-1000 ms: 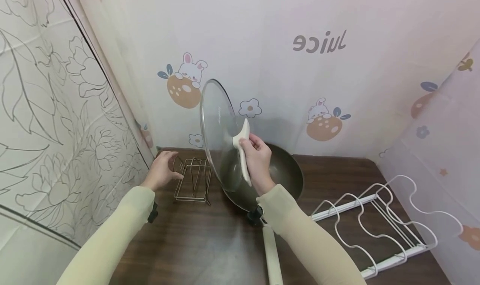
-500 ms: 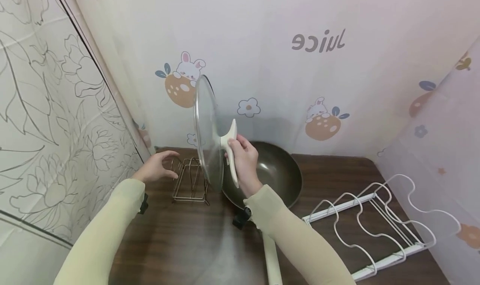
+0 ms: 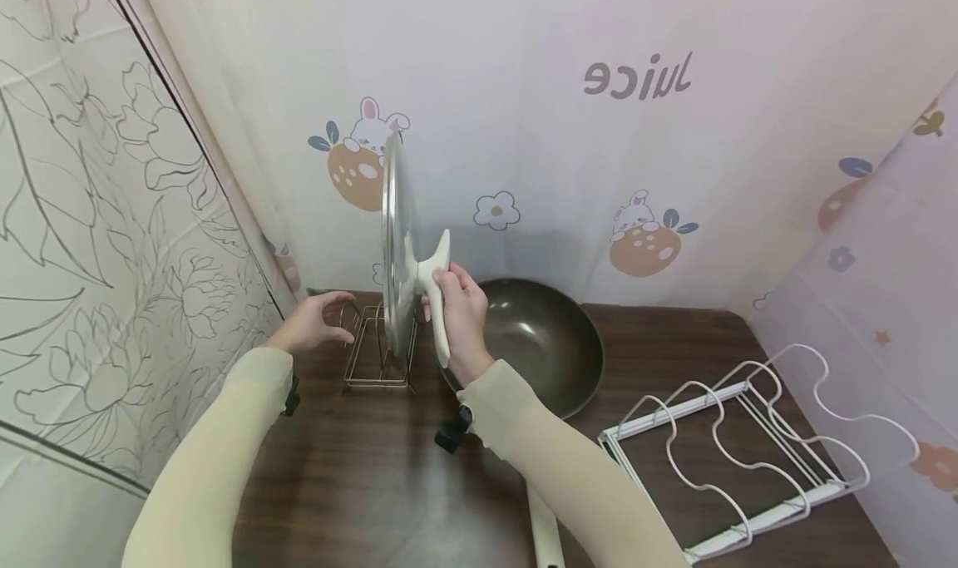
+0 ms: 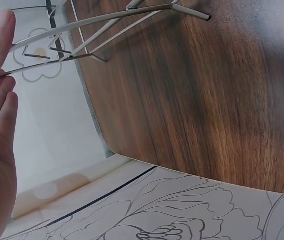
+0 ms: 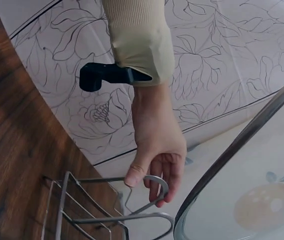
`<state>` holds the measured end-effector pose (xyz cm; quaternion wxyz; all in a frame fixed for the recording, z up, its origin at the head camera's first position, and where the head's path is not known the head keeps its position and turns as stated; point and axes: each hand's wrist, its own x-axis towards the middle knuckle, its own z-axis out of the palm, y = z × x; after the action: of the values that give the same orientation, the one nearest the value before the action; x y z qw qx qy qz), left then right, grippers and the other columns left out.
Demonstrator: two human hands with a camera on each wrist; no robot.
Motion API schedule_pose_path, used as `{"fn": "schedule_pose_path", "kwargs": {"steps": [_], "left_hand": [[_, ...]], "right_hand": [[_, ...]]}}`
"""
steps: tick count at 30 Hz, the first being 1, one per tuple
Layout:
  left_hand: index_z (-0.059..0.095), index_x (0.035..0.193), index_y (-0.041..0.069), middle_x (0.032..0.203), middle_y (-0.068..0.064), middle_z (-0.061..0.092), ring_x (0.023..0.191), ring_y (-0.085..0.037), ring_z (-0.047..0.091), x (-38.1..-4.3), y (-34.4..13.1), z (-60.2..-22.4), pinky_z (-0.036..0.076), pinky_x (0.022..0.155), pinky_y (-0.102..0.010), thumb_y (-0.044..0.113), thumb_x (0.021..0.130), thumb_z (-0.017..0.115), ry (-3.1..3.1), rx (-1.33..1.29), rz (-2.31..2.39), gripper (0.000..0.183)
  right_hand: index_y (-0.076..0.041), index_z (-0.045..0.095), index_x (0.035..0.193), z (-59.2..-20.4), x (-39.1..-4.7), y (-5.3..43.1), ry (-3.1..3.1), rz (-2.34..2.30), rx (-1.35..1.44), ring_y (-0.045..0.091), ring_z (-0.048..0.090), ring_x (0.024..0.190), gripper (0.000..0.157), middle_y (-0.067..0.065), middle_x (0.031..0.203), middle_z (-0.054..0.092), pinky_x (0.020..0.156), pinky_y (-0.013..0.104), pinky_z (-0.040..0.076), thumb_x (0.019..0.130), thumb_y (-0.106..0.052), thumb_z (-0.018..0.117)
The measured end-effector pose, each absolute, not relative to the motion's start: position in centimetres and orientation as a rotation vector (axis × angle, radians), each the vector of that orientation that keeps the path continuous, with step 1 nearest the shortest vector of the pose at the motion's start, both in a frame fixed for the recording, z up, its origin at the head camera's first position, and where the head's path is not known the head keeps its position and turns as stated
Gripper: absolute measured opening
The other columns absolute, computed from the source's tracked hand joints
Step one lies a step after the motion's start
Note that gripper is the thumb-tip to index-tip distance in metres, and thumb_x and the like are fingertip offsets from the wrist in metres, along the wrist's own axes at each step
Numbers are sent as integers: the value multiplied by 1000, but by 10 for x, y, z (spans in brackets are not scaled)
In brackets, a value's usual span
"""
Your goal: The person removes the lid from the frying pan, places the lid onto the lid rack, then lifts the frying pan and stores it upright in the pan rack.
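Note:
My right hand [image 3: 466, 318] grips the cream handle [image 3: 434, 281] of a clear glass pan lid [image 3: 400, 244]. The lid stands nearly upright on edge, its lower rim overlapping a small wire rack [image 3: 374, 382] in the head view. In the right wrist view, the lid's metal rim [image 5: 226, 154] slants beside the rack's loops. My left hand [image 3: 310, 323] holds the rack's left end loop, thumb on one side and fingers curled on the other. The left wrist view shows the rack's wire [image 4: 102, 17] running between that thumb and those fingers.
A dark wok [image 3: 542, 335] sits right of the lid, its cream handle [image 3: 545, 526] pointing toward me and partly behind my right sleeve. A white wavy wire rack [image 3: 786, 514] lies at the right. Printed curtains and a flowered panel [image 3: 150, 244] border the wooden table [image 3: 374, 485].
My right hand has moved left with the lid, from over the wok to over the small wire rack. The lid has turned more edge-on. My left hand stays at the rack's left end.

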<state>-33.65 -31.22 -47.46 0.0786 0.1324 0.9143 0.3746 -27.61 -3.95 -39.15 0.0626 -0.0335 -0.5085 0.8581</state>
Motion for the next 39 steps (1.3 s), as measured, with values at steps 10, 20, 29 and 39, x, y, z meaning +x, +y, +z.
{"fn": "schedule_pose_path", "kwargs": {"steps": [10,20,29,39], "left_hand": [[44,153,1,160,-23,43,148,-45,41,-348,-309,-474,36,123,-59,14,82,87,2759,358,1075,83],[46,152,3,159,-23,44,147,-45,43,-347,-311,-471,38,122,-58,11,81,87,2770,336,1093,82],[43,153,2,161,-25,41,148,-47,41,-343,-313,-470,36,123,-59,8,84,84,2740,302,1116,81],[45,153,2,159,-23,45,146,-44,45,-344,-315,-473,39,122,-57,12,82,86,2756,304,1107,83]], "right_hand": [[2,62,136,-415,-295,-51,-1532,2636,-170,8,59,56,46,4,85,68,48,15,49,94,-17,61],[2,66,129,-451,-308,-67,-1591,2616,-229,8,56,54,40,2,77,65,47,16,47,95,-18,61],[0,69,126,-477,-311,-77,-1664,2571,-266,9,57,54,39,0,76,65,46,18,47,94,-21,63],[1,67,123,-493,-315,-83,-1713,2531,-268,9,58,53,36,2,77,64,46,18,49,96,-20,61]]}}
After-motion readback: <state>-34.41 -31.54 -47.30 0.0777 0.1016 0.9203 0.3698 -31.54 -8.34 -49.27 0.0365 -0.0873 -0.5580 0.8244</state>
